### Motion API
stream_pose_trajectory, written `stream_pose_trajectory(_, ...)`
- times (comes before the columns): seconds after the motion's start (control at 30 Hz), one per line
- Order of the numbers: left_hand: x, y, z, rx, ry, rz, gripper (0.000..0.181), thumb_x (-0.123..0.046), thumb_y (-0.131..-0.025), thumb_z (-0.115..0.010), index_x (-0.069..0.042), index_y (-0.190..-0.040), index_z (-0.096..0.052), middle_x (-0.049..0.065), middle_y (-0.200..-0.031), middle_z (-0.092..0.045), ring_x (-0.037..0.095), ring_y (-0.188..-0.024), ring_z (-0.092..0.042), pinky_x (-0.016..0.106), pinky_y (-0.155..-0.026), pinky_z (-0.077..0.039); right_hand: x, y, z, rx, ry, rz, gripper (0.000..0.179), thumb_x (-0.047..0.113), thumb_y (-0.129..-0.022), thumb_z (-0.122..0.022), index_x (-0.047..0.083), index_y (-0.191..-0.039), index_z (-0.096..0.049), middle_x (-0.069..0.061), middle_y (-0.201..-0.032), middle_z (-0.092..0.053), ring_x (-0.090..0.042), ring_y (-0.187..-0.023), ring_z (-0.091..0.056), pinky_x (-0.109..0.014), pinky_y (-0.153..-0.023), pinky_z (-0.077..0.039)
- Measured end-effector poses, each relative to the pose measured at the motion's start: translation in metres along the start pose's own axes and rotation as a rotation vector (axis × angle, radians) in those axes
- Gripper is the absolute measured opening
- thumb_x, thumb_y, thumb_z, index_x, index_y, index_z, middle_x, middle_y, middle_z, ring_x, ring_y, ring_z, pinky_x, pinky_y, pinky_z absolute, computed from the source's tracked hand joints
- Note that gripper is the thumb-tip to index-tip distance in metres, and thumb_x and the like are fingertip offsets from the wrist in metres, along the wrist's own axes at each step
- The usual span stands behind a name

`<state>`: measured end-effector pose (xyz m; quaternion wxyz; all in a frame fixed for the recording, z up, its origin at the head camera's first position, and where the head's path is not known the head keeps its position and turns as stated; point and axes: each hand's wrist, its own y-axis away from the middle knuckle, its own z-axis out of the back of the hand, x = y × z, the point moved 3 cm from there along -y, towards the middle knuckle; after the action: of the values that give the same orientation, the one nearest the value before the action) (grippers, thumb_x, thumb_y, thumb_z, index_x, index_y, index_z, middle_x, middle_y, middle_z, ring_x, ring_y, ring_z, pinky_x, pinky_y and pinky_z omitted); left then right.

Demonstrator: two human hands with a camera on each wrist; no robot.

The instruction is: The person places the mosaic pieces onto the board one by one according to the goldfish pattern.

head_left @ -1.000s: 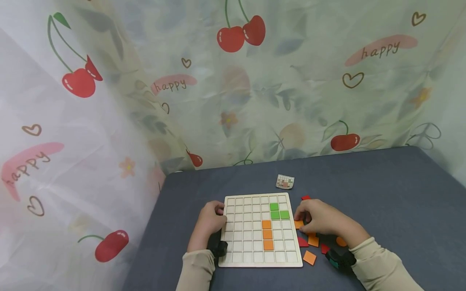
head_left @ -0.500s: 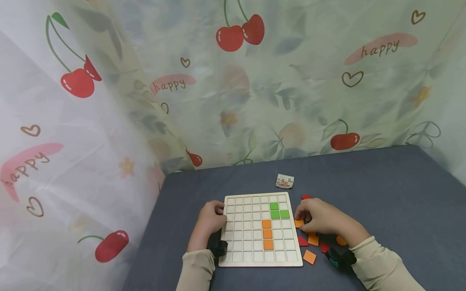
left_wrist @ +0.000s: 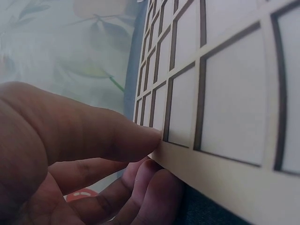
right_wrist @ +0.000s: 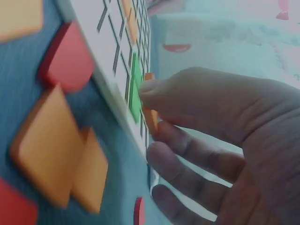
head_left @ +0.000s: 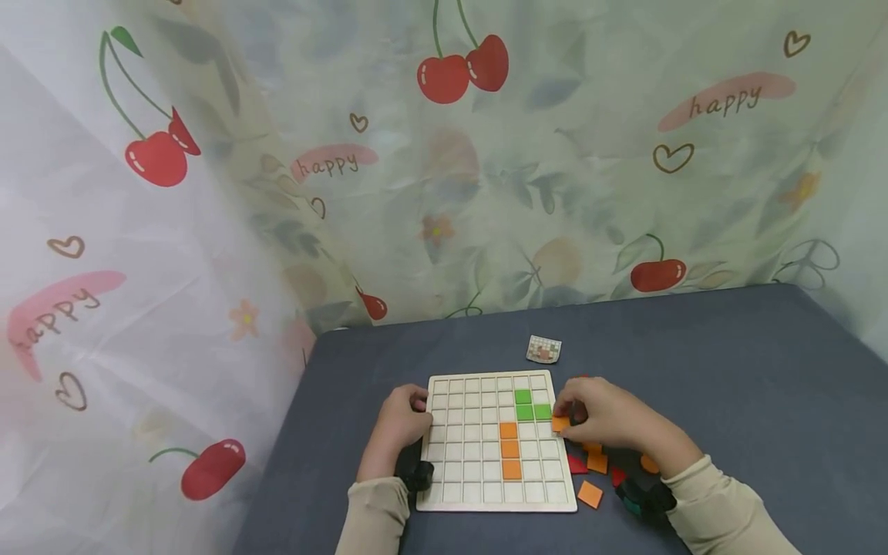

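A wooden grid board [head_left: 472, 499] lies on the table with green tiles [head_left: 523, 412] and a column of orange tiles [head_left: 509, 449] set in its squares. My left hand [head_left: 402, 418] grips the board's left edge. In the left wrist view its thumb [left_wrist: 136, 143] lies on the rim and the other fingers curl against the edge below. My right hand [head_left: 607, 412] pinches an orange square tile [head_left: 560, 424] over the board's right edge. The right wrist view shows that tile [right_wrist: 150, 115] between thumb and fingers, close to a green tile [right_wrist: 135, 89].
Loose pieces lie right of the board: a red tile [head_left: 577, 464], an orange tile [head_left: 590, 494], another orange tile [head_left: 597, 462] and a round orange piece [head_left: 649, 463] partly behind the right wrist. A small card with a grid pattern [head_left: 544, 349] lies behind the board.
My right hand has moved slightly left with the orange tile, from beside the board to over its right edge. The left hand has stayed on the board.
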<state>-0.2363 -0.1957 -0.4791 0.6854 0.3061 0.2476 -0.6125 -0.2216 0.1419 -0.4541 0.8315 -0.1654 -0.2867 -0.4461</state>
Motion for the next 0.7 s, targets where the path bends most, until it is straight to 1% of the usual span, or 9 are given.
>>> stream_pose_trajectory(0.1,0.0,0.0,0.0,0.004,0.002,-0.001,0.048,0.002,-0.085,-0.065,0.001,-0.133,-0.068,0.014,-0.108,-0.066,0.027,-0.092,-0.059,0.039,-0.072,-0.05,0.009,-0.005,-0.006,-0.019,-0.009,0.051,0.016,0.017,-0.087,-0.086,0.018,-0.102,-0.079,0.005,-0.099,-0.068,-0.005,-0.075,-0.055,-0.025,-0.067,-0.05)
stream_pose_trajectory(0.23,0.0,0.0,0.0,0.007,-0.003,-0.003,0.047,0.001,-0.086,-0.066,0.001,-0.133,-0.067,0.014,-0.108,-0.066,0.027,-0.093,-0.059,0.04,-0.073,-0.05,0.022,-0.016,-0.016,-0.019,-0.025,0.095,0.015,0.016,-0.089,-0.084,0.017,-0.103,-0.08,0.005,-0.102,-0.07,-0.006,-0.078,-0.06,-0.025,-0.07,-0.053)
stream_pose_trajectory(0.37,-0.001,0.0,-0.001,0.008,-0.011,-0.003,0.047,0.001,-0.086,-0.066,0.001,-0.133,-0.068,0.013,-0.107,-0.066,0.027,-0.093,-0.06,0.04,-0.074,-0.05,0.035,-0.028,-0.029,-0.009,-0.008,0.102,0.013,0.018,-0.09,-0.083,0.02,-0.103,-0.081,0.007,-0.102,-0.07,-0.006,-0.082,-0.062,-0.026,-0.073,-0.053)
stream_pose_trajectory(0.5,-0.001,0.001,0.0,0.007,-0.013,0.005,0.047,0.001,-0.086,-0.066,0.001,-0.132,-0.068,0.013,-0.107,-0.066,0.026,-0.092,-0.059,0.04,-0.073,-0.049,0.045,-0.04,-0.043,0.001,0.02,0.108,0.012,0.021,-0.09,-0.083,0.022,-0.102,-0.081,0.01,-0.101,-0.069,-0.006,-0.081,-0.061,-0.026,-0.072,-0.052)
stream_pose_trajectory(0.6,0.0,0.001,-0.001,0.007,-0.016,0.006,0.047,0.001,-0.086,-0.066,0.0,-0.133,-0.068,0.012,-0.107,-0.066,0.026,-0.092,-0.059,0.039,-0.073,-0.049,0.049,-0.047,-0.051,0.004,0.042,0.115,0.01,0.021,-0.089,-0.084,0.022,-0.098,-0.08,0.01,-0.099,-0.068,-0.008,-0.081,-0.06,-0.027,-0.072,-0.051)
stream_pose_trajectory(0.7,0.001,0.0,-0.002,0.004,-0.02,0.005,0.047,0.001,-0.086,-0.066,0.0,-0.132,-0.068,0.012,-0.108,-0.066,0.026,-0.093,-0.06,0.04,-0.074,-0.05,0.051,-0.052,-0.057,0.002,0.056,0.104,0.009,0.019,-0.088,-0.084,0.023,-0.095,-0.079,0.01,-0.098,-0.067,-0.009,-0.081,-0.06,-0.029,-0.073,-0.05)
